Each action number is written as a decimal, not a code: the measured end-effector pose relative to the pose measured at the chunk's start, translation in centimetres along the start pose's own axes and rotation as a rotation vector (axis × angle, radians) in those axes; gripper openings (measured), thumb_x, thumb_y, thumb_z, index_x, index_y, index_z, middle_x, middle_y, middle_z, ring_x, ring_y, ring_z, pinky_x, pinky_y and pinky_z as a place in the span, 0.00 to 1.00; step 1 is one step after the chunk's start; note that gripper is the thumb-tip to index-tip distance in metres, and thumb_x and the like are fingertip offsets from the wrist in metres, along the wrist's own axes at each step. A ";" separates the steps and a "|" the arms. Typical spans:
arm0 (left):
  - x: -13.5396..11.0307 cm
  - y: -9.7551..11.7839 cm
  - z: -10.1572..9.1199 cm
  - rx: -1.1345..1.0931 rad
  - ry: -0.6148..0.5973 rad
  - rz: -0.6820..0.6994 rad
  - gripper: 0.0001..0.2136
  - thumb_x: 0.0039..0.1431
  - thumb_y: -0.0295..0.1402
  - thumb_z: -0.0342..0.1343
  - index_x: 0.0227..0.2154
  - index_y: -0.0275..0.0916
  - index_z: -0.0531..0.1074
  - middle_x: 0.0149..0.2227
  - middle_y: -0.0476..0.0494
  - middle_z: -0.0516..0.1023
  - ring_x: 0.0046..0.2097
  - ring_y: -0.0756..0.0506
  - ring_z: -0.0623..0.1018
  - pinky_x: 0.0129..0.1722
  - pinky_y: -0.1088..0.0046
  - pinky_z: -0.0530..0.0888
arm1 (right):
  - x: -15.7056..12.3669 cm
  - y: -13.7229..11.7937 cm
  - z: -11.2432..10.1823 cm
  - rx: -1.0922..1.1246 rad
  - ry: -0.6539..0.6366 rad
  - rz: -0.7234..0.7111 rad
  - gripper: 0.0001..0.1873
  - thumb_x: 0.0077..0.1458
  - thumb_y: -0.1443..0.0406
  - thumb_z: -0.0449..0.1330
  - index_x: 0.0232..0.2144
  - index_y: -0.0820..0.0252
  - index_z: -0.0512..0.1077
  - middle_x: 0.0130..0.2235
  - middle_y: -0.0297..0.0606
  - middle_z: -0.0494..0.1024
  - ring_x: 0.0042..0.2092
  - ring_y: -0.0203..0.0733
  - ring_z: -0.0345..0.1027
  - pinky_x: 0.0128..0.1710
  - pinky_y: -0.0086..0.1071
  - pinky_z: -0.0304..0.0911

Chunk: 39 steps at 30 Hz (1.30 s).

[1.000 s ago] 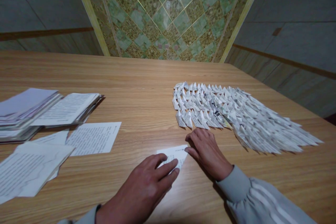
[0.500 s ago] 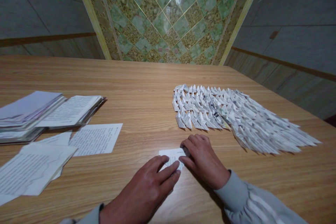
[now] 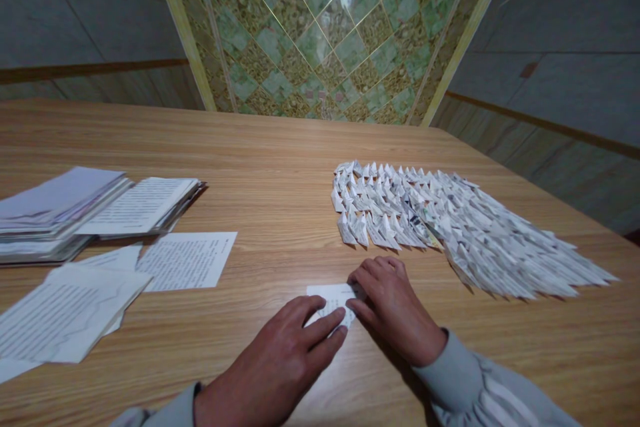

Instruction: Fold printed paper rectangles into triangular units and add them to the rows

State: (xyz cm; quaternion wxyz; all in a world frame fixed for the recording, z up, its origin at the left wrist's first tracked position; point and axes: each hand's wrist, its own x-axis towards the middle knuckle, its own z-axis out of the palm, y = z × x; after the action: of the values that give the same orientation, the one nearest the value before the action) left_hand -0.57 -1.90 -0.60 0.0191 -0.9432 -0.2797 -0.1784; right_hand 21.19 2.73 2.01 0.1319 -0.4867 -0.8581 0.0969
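A small folded slip of printed paper lies on the wooden table near its front edge. My left hand lies flat over the slip's lower left, fingers stretched out and pressing it down. My right hand rests on the slip's right end, fingers curled and pressed together on the fold. Just beyond my right hand is a broad spread of several small folded paper pieces, laid in overlapping rows.
At the left, a stack of booklets and printed pages sits near loose printed sheets and more sheets by the front left edge. A green tiled wall panel rises behind the table.
My right hand has slid left along the slip, covering its right end. The slip looks shorter than before. The left hand has barely moved.
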 end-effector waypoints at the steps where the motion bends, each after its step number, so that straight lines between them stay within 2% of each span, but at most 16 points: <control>1: 0.0 0.0 0.0 0.003 0.003 -0.001 0.14 0.70 0.29 0.47 0.54 0.37 0.71 0.56 0.40 0.76 0.51 0.36 0.74 0.47 0.52 0.77 | 0.0 0.0 0.0 -0.009 -0.004 -0.004 0.09 0.53 0.67 0.69 0.37 0.57 0.73 0.39 0.36 0.75 0.45 0.47 0.66 0.51 0.42 0.51; 10: 0.1 0.0 -0.1 -0.001 -0.019 0.001 0.15 0.70 0.28 0.46 0.54 0.36 0.71 0.56 0.40 0.76 0.51 0.35 0.75 0.46 0.50 0.78 | -0.1 0.1 -0.3 -0.061 -0.001 -0.031 0.03 0.56 0.70 0.65 0.33 0.56 0.75 0.36 0.35 0.77 0.44 0.46 0.67 0.55 0.44 0.48; 20: 0.1 0.0 -0.1 -0.019 -0.004 -0.011 0.13 0.69 0.28 0.50 0.54 0.38 0.71 0.55 0.40 0.77 0.51 0.36 0.75 0.46 0.50 0.78 | -0.3 0.3 -0.4 -0.028 -0.002 0.061 0.05 0.54 0.67 0.68 0.33 0.58 0.75 0.36 0.36 0.76 0.43 0.48 0.65 0.49 0.42 0.52; 31: 0.2 0.0 -0.2 -0.022 0.027 -0.015 0.13 0.69 0.29 0.49 0.53 0.38 0.72 0.54 0.39 0.78 0.50 0.36 0.75 0.45 0.51 0.77 | -0.2 0.2 -0.3 0.023 -0.058 0.093 0.07 0.54 0.68 0.68 0.33 0.58 0.72 0.37 0.36 0.74 0.43 0.47 0.65 0.47 0.41 0.53; 35: 0.3 0.1 -0.3 -0.026 0.046 -0.022 0.13 0.70 0.29 0.48 0.52 0.39 0.73 0.53 0.39 0.79 0.50 0.37 0.76 0.46 0.52 0.77 | -0.2 0.1 -0.2 0.023 -0.047 0.073 0.09 0.54 0.69 0.67 0.36 0.58 0.71 0.38 0.36 0.74 0.44 0.47 0.64 0.47 0.40 0.53; 39: 0.2 0.0 -0.2 -0.029 0.026 -0.028 0.13 0.69 0.29 0.49 0.52 0.39 0.72 0.54 0.41 0.78 0.50 0.36 0.75 0.46 0.52 0.77 | -0.2 0.1 -0.1 0.036 -0.046 0.060 0.07 0.55 0.70 0.66 0.35 0.58 0.71 0.38 0.36 0.74 0.43 0.47 0.64 0.48 0.41 0.52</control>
State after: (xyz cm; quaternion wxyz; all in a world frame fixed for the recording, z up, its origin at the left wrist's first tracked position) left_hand -0.44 -1.86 -0.37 0.0065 -0.9370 -0.2901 -0.1947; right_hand 21.40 2.59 2.08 0.1178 -0.5073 -0.8441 0.1273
